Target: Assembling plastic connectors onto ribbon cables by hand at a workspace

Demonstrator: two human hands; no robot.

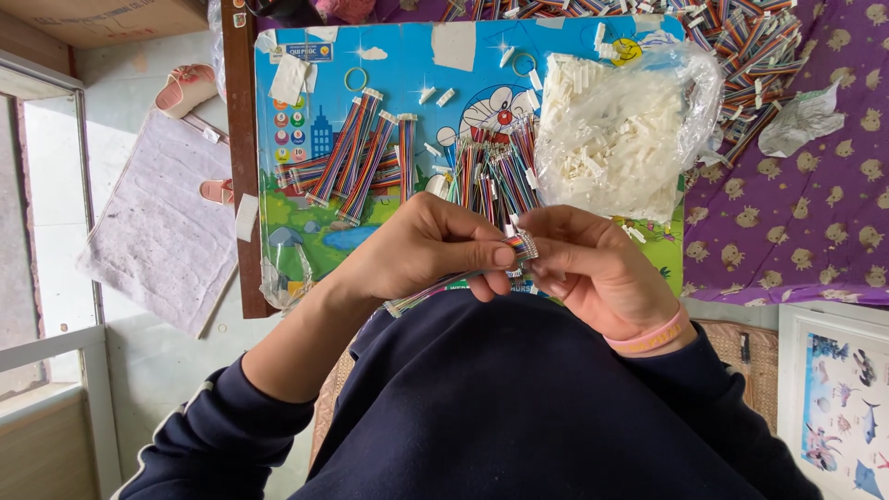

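Note:
My left hand (pixel 421 250) grips a flat multicoloured ribbon cable (pixel 435 285) whose tail runs down-left under the palm. My right hand (pixel 593 268) pinches the cable's end, where a small white connector (pixel 526 244) sits between thumb and fingers. Both hands meet just above my dark blue sweater, at the near edge of a bright cartoon-printed board (pixel 407 74). On the board lie several finished ribbon cables (pixel 356 162) and a loose pile of wired ends (pixel 491 176).
A clear plastic bag of small white connectors (pixel 616 130) rests on the board's right side. More ribbon cables (pixel 750 56) are heaped on a purple patterned cloth (pixel 815 222). A grey mat (pixel 162 222) and pink slippers (pixel 185 88) lie on the floor at left.

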